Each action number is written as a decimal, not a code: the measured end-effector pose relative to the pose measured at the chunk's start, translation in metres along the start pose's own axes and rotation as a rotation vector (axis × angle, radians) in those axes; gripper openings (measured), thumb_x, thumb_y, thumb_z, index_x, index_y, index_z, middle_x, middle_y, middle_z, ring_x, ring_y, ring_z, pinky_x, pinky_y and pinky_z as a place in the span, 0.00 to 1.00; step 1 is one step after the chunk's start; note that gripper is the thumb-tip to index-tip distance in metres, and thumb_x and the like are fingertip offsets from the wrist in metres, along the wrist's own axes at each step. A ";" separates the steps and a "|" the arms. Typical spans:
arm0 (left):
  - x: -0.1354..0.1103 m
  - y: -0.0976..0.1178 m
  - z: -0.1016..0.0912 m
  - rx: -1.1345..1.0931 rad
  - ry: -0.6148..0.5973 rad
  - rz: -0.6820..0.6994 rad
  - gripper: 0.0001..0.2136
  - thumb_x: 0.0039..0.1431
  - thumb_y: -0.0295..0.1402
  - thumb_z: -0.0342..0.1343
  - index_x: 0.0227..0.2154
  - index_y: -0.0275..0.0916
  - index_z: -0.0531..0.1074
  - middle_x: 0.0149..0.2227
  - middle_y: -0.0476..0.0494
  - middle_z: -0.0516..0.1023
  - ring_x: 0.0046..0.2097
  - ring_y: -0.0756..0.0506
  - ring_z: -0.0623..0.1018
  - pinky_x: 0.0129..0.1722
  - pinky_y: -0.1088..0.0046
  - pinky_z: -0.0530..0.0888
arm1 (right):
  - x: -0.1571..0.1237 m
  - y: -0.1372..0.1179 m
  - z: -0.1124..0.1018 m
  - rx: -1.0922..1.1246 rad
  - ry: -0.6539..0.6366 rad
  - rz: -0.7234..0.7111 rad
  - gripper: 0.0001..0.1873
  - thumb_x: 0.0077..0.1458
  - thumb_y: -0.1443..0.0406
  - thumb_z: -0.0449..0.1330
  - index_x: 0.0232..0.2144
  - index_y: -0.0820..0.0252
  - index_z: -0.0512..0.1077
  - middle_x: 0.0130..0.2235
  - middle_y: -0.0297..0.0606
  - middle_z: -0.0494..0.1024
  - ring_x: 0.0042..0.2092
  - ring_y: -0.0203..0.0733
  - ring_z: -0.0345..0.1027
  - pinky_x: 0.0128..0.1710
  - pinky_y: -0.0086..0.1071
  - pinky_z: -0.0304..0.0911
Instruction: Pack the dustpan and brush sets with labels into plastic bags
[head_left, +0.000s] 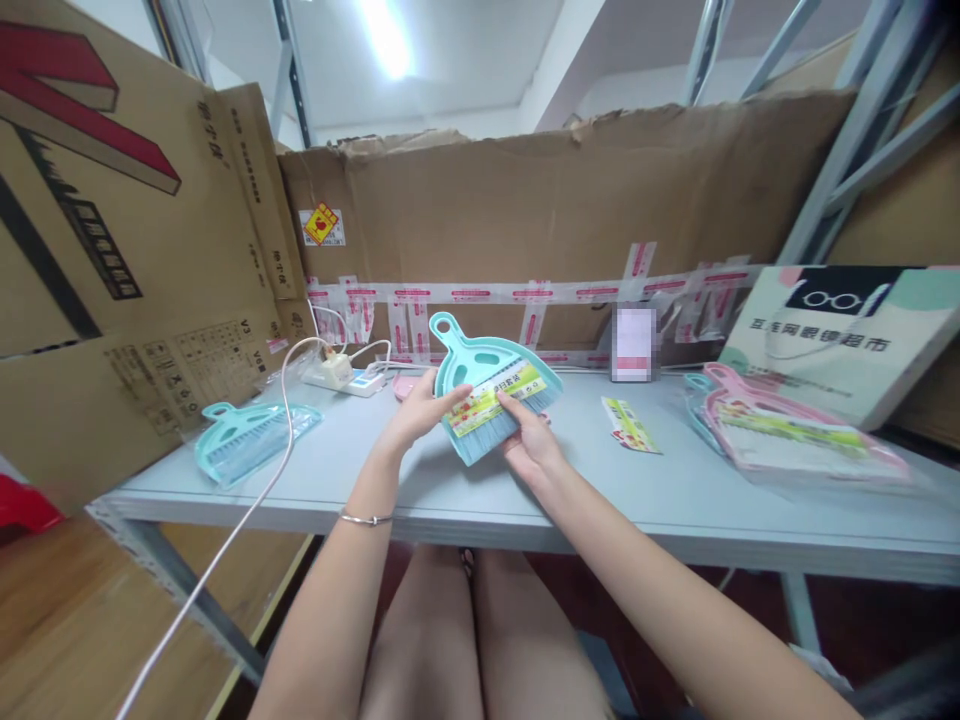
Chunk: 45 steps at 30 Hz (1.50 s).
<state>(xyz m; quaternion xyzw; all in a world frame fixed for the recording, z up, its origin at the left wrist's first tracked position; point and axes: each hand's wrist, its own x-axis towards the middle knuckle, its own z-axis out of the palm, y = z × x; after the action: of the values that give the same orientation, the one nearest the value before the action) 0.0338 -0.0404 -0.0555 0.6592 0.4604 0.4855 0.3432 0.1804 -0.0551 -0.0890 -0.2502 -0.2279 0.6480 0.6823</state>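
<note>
Between my hands, above the table, is a turquoise dustpan and brush set [499, 355], its handle loop pointing up and left and its bluish bristles facing down. A yellow-green printed label [517, 385] lies across the brush. My left hand [424, 408] grips the set at its left side, thumb on the label. My right hand [531, 440] holds the lower right side, its thumb pressing the label and the other fingers hidden behind. Part of a pink item [405, 387] shows on the table behind my left hand.
A bagged turquoise set [251, 435] lies at left, a bagged pink set [802, 420] at right. A loose label [630, 425] and a propped phone [634, 343] are nearer. A white cable [289, 400] crosses the left edge from a power strip [337, 372]. Cardboard [480, 220] stands behind.
</note>
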 end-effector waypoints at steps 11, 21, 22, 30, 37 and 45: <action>0.088 0.025 -0.173 1.057 0.463 -0.004 0.13 0.53 0.40 0.51 0.36 0.41 0.76 0.52 0.35 0.71 0.57 0.31 0.64 0.53 0.47 0.58 | 0.000 0.001 -0.011 0.011 0.095 0.046 0.15 0.39 0.71 0.66 0.32 0.55 0.70 0.35 0.33 0.80 0.42 0.44 0.74 0.41 0.38 0.73; 0.120 -0.015 -0.187 1.287 0.343 -0.420 0.15 0.50 0.40 0.54 0.31 0.34 0.76 0.45 0.22 0.73 0.55 0.24 0.64 0.51 0.34 0.42 | -0.006 -0.004 -0.011 0.037 0.106 0.028 0.16 0.39 0.71 0.66 0.33 0.56 0.71 0.34 0.34 0.81 0.43 0.44 0.74 0.42 0.37 0.72; 0.116 -0.010 -0.187 1.289 0.405 -0.322 0.14 0.51 0.39 0.52 0.31 0.34 0.76 0.44 0.23 0.74 0.54 0.25 0.65 0.51 0.35 0.42 | -0.006 -0.003 -0.012 0.041 0.099 0.025 0.16 0.39 0.71 0.66 0.34 0.56 0.71 0.35 0.33 0.81 0.43 0.44 0.74 0.42 0.36 0.72; 0.064 0.040 -0.147 1.223 0.447 0.746 0.13 0.59 0.31 0.43 0.39 0.41 0.73 0.46 0.42 0.77 0.51 0.41 0.71 0.58 0.53 0.48 | -0.006 -0.010 -0.007 0.102 0.164 -0.044 0.16 0.42 0.73 0.64 0.37 0.59 0.71 0.34 0.34 0.80 0.36 0.39 0.75 0.40 0.34 0.72; 0.020 -0.019 -0.066 1.199 -0.225 0.679 0.17 0.56 0.22 0.42 0.44 0.39 0.69 0.37 0.45 0.79 0.39 0.46 0.76 0.49 0.64 0.63 | -0.007 -0.035 -0.029 0.091 0.218 -0.138 0.15 0.44 0.75 0.62 0.37 0.59 0.73 0.35 0.33 0.80 0.38 0.38 0.75 0.40 0.33 0.72; 0.005 -0.019 -0.057 0.793 -0.121 0.620 0.12 0.61 0.37 0.43 0.32 0.39 0.70 0.34 0.45 0.78 0.38 0.47 0.75 0.49 0.64 0.63 | -0.012 -0.046 -0.054 0.025 0.284 -0.137 0.14 0.45 0.76 0.62 0.36 0.60 0.73 0.34 0.34 0.80 0.34 0.36 0.75 0.38 0.31 0.73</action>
<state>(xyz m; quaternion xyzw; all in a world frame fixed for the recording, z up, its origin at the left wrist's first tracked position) -0.0253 -0.0291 -0.0548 0.8714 0.3713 0.3134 -0.0678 0.2498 -0.0712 -0.1009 -0.3149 -0.1377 0.5609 0.7532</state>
